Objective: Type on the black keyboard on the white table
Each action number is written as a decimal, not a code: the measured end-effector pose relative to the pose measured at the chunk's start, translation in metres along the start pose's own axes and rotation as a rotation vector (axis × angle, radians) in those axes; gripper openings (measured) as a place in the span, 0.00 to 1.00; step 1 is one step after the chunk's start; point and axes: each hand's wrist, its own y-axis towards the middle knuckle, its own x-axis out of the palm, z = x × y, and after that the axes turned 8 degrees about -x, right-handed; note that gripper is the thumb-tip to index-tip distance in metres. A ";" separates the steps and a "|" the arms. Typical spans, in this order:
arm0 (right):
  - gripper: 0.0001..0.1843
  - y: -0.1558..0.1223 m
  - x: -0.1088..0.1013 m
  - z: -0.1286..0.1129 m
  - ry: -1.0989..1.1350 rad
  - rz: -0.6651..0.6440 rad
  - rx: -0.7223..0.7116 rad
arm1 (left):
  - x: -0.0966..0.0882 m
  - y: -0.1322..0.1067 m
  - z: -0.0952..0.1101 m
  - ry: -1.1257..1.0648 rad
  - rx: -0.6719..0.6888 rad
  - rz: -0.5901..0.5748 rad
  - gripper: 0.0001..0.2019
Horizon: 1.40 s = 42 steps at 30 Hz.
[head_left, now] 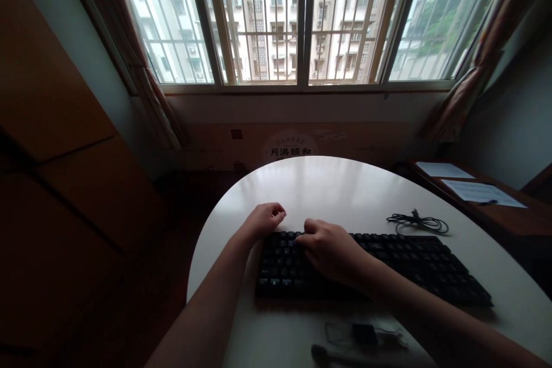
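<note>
Black rectangular keyboard (371,267) flat on round white counter (328,190). Right hand (330,247) curled over its far-left keys, grip pinching, object unclear. Left hand (263,219) loosely clenched, empty, beside keyboard's corner.

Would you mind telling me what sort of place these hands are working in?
Probably a room in a flat: a round white table with a black computer keyboard stands below a barred, curtained window facing apartment blocks; both hands rest at the keyboard.
</note>
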 end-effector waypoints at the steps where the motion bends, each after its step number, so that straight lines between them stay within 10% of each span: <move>1: 0.12 -0.003 -0.003 0.003 0.000 0.022 0.019 | -0.001 -0.001 0.001 -0.007 0.005 -0.021 0.15; 21: 0.09 -0.008 0.037 0.009 0.149 0.214 0.054 | -0.016 -0.013 0.004 -0.037 0.083 -0.387 0.20; 42: 0.08 -0.005 0.035 0.012 0.167 0.317 -0.011 | -0.020 -0.012 0.012 -0.003 0.046 -0.466 0.22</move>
